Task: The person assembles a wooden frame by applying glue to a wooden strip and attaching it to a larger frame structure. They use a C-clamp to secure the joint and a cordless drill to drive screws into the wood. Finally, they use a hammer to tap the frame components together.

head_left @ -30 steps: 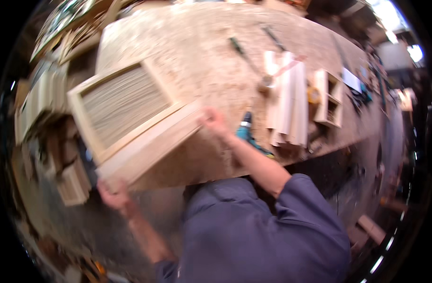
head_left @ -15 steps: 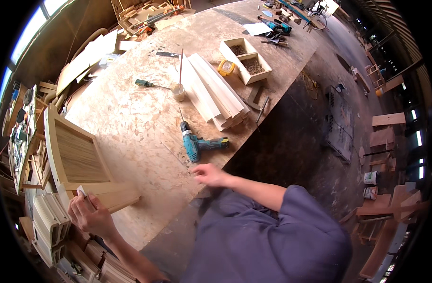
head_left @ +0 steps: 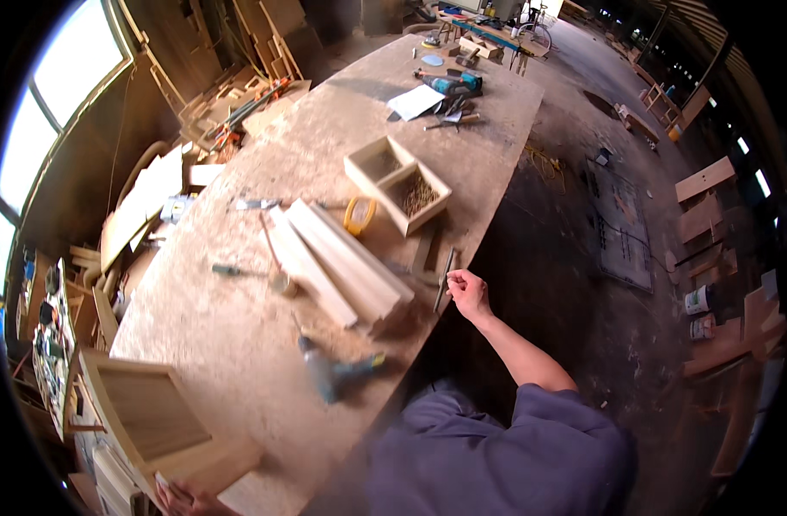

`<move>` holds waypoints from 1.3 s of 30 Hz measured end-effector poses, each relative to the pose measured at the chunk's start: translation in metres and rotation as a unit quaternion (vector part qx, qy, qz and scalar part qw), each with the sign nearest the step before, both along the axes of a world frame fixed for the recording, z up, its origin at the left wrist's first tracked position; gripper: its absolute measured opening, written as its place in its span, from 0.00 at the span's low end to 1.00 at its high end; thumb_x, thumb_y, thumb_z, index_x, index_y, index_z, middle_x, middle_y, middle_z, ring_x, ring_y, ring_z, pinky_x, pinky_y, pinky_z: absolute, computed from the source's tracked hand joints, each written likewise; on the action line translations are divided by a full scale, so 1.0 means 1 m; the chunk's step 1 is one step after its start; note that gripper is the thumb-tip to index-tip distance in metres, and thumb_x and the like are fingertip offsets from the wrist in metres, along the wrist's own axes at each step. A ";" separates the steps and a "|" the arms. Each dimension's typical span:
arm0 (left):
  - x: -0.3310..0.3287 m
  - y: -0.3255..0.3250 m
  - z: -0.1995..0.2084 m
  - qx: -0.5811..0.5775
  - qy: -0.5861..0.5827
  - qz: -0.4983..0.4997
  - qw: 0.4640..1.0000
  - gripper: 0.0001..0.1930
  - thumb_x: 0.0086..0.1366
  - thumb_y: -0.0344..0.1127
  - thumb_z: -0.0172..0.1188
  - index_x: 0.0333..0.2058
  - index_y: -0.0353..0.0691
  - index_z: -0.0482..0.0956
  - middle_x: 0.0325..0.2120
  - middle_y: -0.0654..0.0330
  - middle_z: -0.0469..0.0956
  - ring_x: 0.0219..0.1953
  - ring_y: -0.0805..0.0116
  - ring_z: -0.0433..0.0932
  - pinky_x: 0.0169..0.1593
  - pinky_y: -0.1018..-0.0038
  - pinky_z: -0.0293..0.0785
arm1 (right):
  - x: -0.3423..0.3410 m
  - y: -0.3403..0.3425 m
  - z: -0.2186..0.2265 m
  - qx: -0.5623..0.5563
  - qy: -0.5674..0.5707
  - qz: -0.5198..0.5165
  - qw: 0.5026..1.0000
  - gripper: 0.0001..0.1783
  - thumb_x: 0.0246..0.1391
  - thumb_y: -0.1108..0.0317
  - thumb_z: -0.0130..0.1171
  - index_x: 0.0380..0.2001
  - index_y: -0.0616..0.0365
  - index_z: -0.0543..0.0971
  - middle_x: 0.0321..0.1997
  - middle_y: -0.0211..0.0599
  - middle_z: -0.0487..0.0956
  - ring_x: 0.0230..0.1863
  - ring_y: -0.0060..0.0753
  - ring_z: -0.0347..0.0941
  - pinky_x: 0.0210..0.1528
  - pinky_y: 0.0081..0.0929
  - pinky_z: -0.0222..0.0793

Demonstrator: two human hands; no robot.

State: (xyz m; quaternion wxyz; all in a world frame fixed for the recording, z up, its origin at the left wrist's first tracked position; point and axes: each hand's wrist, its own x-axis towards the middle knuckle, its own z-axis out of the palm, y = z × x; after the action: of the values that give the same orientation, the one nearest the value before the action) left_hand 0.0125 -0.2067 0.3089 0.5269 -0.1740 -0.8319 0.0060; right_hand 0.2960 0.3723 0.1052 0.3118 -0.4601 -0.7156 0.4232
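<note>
My right hand (head_left: 469, 294) is over the table's right edge with its fingers curled together, and I see nothing in it. Its fingertips are close to the screw rod of a metal clamp (head_left: 446, 277); whether they touch it I cannot tell. At the bottom left, my left hand (head_left: 187, 499) is partly cut off and blurred, at the near corner of a wooden frame with a panel (head_left: 153, 413). A small whitish folded piece (head_left: 160, 480) shows at its fingers. A divided wooden box (head_left: 398, 185) with small screws inside stands beyond my right hand.
Pale wooden strips (head_left: 333, 267) lie mid-table with a yellow tape measure (head_left: 359, 215) beside them. Nearer are a teal cordless drill (head_left: 329, 370), a green screwdriver (head_left: 228, 270) and a small pot (head_left: 282, 285). Power tools (head_left: 453, 83) and a white sheet (head_left: 415, 102) lie at the far end.
My right hand has moved from beside the drill out to the clamp by the table's edge. The view has shifted, so the table's things and my left hand sit lower in it.
</note>
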 end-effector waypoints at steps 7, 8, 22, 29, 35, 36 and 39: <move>0.046 0.263 -0.088 0.129 -0.142 -0.076 0.978 0.11 0.65 0.36 0.64 0.42 0.38 0.84 0.43 0.54 0.84 0.44 0.54 0.82 0.54 0.60 0.75 | -0.020 0.171 -0.016 0.005 0.024 -0.010 1.000 0.08 0.59 0.76 0.57 0.42 0.61 0.81 0.30 0.36 0.84 0.28 0.29 0.84 0.32 0.26 0.79; 0.058 0.304 -0.107 0.152 -0.189 -0.085 0.966 0.11 0.65 0.36 0.64 0.42 0.37 0.84 0.43 0.54 0.84 0.44 0.54 0.82 0.54 0.60 0.75 | -0.019 0.191 -0.016 0.012 0.020 -0.006 1.000 0.08 0.60 0.76 0.57 0.41 0.61 0.81 0.30 0.36 0.84 0.28 0.29 0.84 0.32 0.26 0.79; 0.139 0.461 -0.227 0.210 -0.406 -0.014 0.889 0.10 0.61 0.34 0.63 0.40 0.37 0.83 0.42 0.52 0.83 0.44 0.50 0.81 0.52 0.59 0.76 | 0.100 0.310 -0.036 0.143 -0.076 -0.010 0.987 0.08 0.54 0.79 0.59 0.37 0.61 0.81 0.31 0.39 0.80 0.26 0.30 0.81 0.29 0.25 0.77; 0.146 0.429 -0.240 0.224 -0.378 0.089 0.894 0.10 0.59 0.32 0.63 0.39 0.36 0.82 0.42 0.51 0.82 0.43 0.48 0.80 0.51 0.59 0.76 | 0.032 0.506 -0.005 0.207 -0.201 -0.032 0.957 0.16 0.55 0.57 0.63 0.42 0.55 0.81 0.34 0.47 0.82 0.39 0.51 0.81 0.42 0.43 0.76; 0.183 0.411 -0.231 0.230 -0.321 0.248 0.885 0.10 0.57 0.31 0.63 0.38 0.36 0.82 0.42 0.50 0.81 0.43 0.47 0.79 0.50 0.59 0.77 | -0.113 0.725 0.002 0.290 -0.181 -0.041 0.939 0.17 0.61 0.59 0.58 0.49 0.55 0.81 0.48 0.50 0.82 0.51 0.51 0.78 0.54 0.45 0.73; 0.204 0.409 -0.219 0.237 -0.315 0.295 0.871 0.10 0.57 0.31 0.63 0.38 0.36 0.82 0.42 0.50 0.81 0.43 0.47 0.79 0.50 0.59 0.77 | -0.141 0.760 0.002 0.336 -0.199 -0.032 0.920 0.17 0.61 0.59 0.57 0.49 0.56 0.81 0.48 0.48 0.82 0.52 0.51 0.78 0.55 0.45 0.72; 0.380 0.402 -0.176 0.272 -0.287 0.491 0.777 0.10 0.56 0.31 0.63 0.37 0.36 0.81 0.42 0.49 0.81 0.43 0.46 0.79 0.50 0.59 0.77 | -0.271 0.821 -0.018 0.348 -0.179 0.172 0.904 0.16 0.61 0.61 0.54 0.47 0.56 0.81 0.46 0.46 0.82 0.47 0.54 0.78 0.52 0.48 0.74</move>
State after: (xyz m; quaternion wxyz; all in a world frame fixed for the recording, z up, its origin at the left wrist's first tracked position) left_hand 0.3927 0.1957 0.1325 0.2152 0.4148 -0.8840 -0.0131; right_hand 0.0247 1.1933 0.0871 0.2412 -0.2601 -0.9291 0.1044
